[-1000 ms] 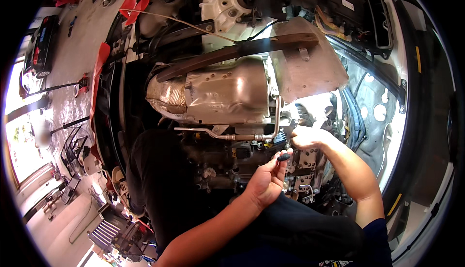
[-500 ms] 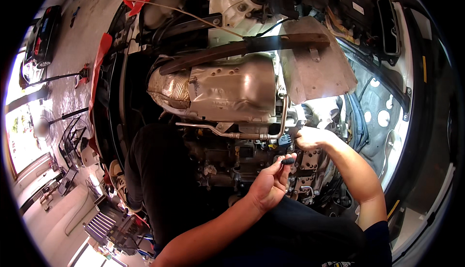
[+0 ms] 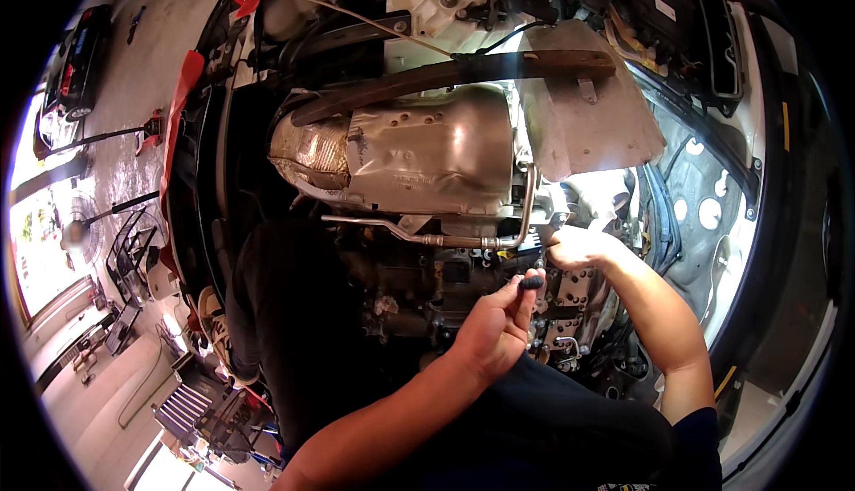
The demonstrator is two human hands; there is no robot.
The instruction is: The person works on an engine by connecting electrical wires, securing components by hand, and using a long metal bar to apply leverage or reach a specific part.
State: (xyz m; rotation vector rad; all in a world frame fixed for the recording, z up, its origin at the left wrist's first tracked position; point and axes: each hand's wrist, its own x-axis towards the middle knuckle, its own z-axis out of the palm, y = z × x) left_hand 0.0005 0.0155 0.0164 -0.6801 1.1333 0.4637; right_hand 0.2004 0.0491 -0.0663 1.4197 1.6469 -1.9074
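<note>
"What carries the parts here?"
"A car's engine bay [image 3: 205,179]. A dented metal heat shield [image 3: 436,148] sits in the middle of it, and 1 bent metal pipe [image 3: 454,242] runs along the shield's lower edge."
"And above that?"
"1 long brown bar [image 3: 427,84] crosses the shield's upper side and reaches over a flat plate [image 3: 592,126] at right; I can't tell whether they touch."
"What about the garage floor [image 3: 134,81]?"
"It's grey. A black car [image 3: 86,59] stands on it at far left, with 1 small dark object [image 3: 136,24] lying near."
</note>
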